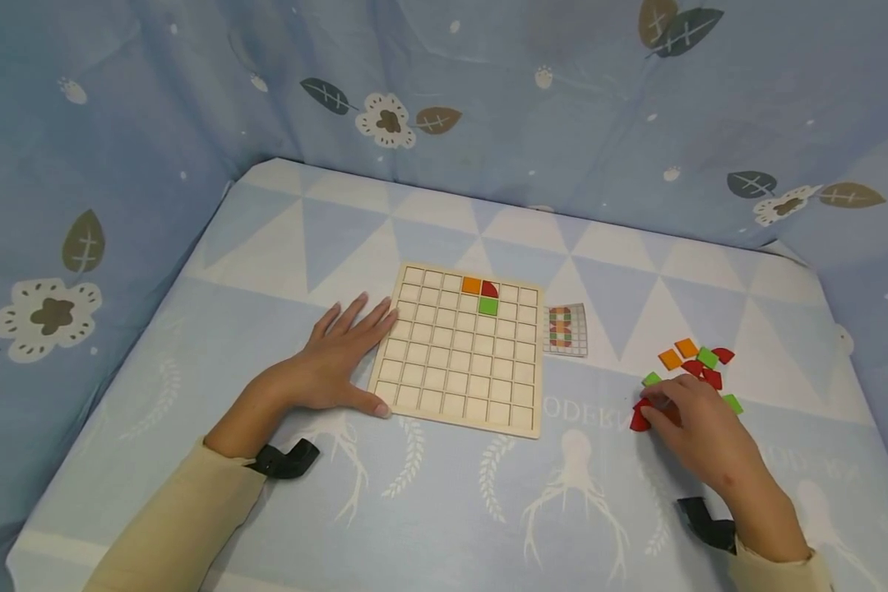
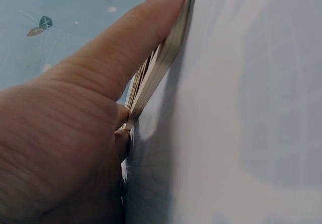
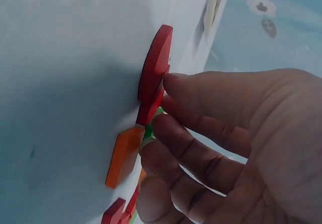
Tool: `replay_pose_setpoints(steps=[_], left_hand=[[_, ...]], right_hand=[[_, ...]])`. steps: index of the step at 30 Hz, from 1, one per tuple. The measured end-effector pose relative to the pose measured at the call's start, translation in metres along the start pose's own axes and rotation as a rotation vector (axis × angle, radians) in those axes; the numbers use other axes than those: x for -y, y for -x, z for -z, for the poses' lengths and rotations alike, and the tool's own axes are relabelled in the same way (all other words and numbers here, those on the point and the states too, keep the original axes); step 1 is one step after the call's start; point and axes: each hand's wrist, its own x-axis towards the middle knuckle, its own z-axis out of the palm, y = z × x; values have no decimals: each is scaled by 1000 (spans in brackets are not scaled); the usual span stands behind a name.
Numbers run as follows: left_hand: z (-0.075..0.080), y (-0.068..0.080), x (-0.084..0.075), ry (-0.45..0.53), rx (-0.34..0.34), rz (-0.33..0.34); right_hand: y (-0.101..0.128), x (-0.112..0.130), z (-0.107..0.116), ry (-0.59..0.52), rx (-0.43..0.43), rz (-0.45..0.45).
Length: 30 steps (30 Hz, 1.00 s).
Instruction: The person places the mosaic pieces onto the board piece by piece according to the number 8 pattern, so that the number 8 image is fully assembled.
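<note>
Head view: three tiles set in your grid board [image 1: 459, 353], the rest empty; left hand [image 1: 336, 353] flat, steadying it; right hand [image 1: 691, 423] pinching a red tile [image 1: 640, 418] from the loose pile [image 1: 699, 366]

Table [image 1: 266, 247] w/ grid board [image 1: 444, 370], card [image 1: 566, 330], tiles [image 1: 691, 366].

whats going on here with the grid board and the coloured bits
A person's left hand rests flat against the left edge of a wooden grid board, which holds three tiles near its top: orange, red and green. The right hand touches a red piece in a loose pile of coloured pieces. A small pattern card lies beside the board.
</note>
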Motion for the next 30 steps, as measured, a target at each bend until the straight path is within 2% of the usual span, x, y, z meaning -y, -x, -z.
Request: replay_pose_setpoints(steps=[5, 14, 21, 25, 30], left_hand=[[0, 2, 0, 9, 0, 4], [0, -2, 1, 0, -1, -16], [1, 0, -1, 6, 0, -8], [1, 0, -1, 13, 2, -8], [0, -1, 0, 8, 1, -5]], right_hand=[[-4, 7, -2, -46, 10, -12], [-8, 13, 2, -35, 109, -114], [-8, 13, 3, -43, 138, -187], [-8, 13, 0, -61, 117, -192], [-7, 13, -2, -119, 83, -119]])
